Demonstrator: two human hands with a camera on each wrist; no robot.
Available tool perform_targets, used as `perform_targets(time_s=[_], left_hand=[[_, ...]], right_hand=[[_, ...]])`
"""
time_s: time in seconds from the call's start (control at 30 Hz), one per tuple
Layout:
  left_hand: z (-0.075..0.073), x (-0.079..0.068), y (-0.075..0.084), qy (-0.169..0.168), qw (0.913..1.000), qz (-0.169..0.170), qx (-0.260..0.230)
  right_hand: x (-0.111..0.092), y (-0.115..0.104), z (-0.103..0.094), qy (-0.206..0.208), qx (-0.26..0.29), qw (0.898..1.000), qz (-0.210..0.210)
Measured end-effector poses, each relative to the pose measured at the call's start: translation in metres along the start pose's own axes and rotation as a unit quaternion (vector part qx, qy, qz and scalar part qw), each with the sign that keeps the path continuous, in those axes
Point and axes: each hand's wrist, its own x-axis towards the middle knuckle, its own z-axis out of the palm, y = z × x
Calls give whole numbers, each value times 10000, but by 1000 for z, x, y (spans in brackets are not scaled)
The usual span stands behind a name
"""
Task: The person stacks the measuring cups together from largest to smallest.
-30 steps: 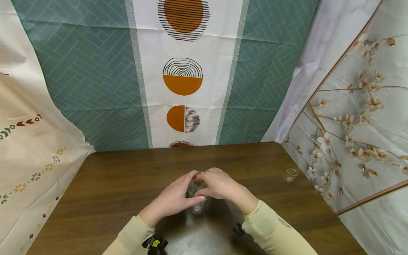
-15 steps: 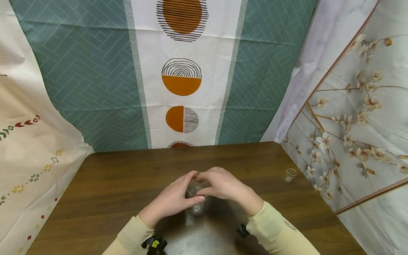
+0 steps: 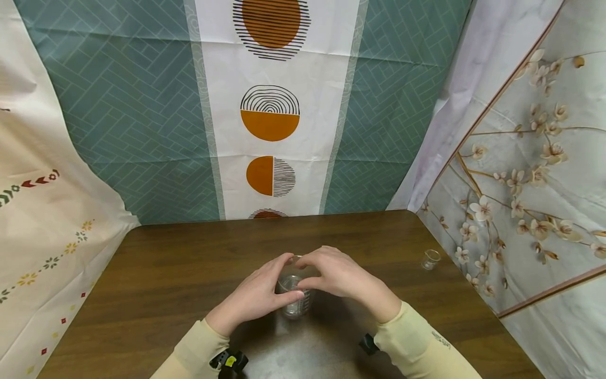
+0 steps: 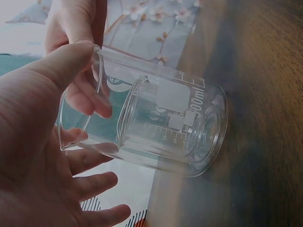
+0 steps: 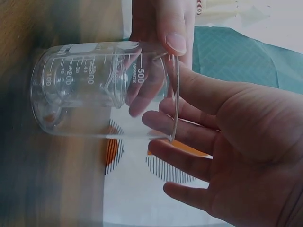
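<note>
A large clear glass beaker (image 5: 90, 125) with white markings stands upright on the table, with a smaller glass beaker (image 4: 137, 118) inside it. My left hand (image 3: 255, 295) holds the large beaker near its rim, thumb on the near side and fingers around the far side. On the opposite side is my right hand (image 3: 336, 273), its thumb and fingers spread loosely about the rim and holding nothing. Whether its fingertips touch the glass, I cannot tell. From the head view, both hands partly cover the beakers.
Another small glass beaker (image 3: 431, 259) stands near the right edge of the brown wooden table (image 3: 189, 252). Patterned cloths hang behind the table (image 3: 270, 158) and along both sides. Dark wrist devices (image 3: 229, 362) sit on both sleeves.
My right hand has drawn back slightly to the right and up, its thumb moving away from the left thumb. My left hand and the large beaker have stayed in place.
</note>
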Motion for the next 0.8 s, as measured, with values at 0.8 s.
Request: perform_targets(time_s=[0.8], left_hand=[[0, 1, -1, -25, 10000, -7, 63]], right_hand=[[-24, 11, -9, 224, 138, 9989, -389]])
